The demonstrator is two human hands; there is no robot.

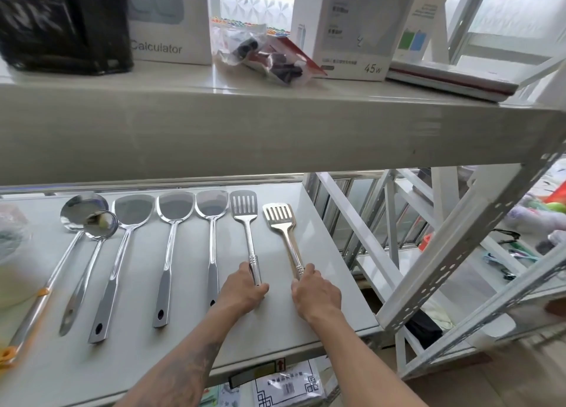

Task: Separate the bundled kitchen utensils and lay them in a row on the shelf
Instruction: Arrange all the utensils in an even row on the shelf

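Several steel utensils lie side by side on the white shelf (330, 287), heads pointing away from me. From the left: a large ladle (80, 211), a small ladle (101, 224), three solid turners (132, 208) (175, 205) (212, 203), then two slotted turners. My left hand (242, 290) is shut on the handle end of the left slotted turner (244, 205). My right hand (315, 293) is shut on the handle end of the right slotted turner (279, 214), which is angled slightly to the left.
An upper shelf (275, 124) overhangs the far part, carrying a calculator box (165, 20), a black bag (61, 23), plastic packets (263, 54) and white cartons (352, 26). A bowl-like object (9, 253) sits at far left. The rack's perforated posts (465, 244) stand right.
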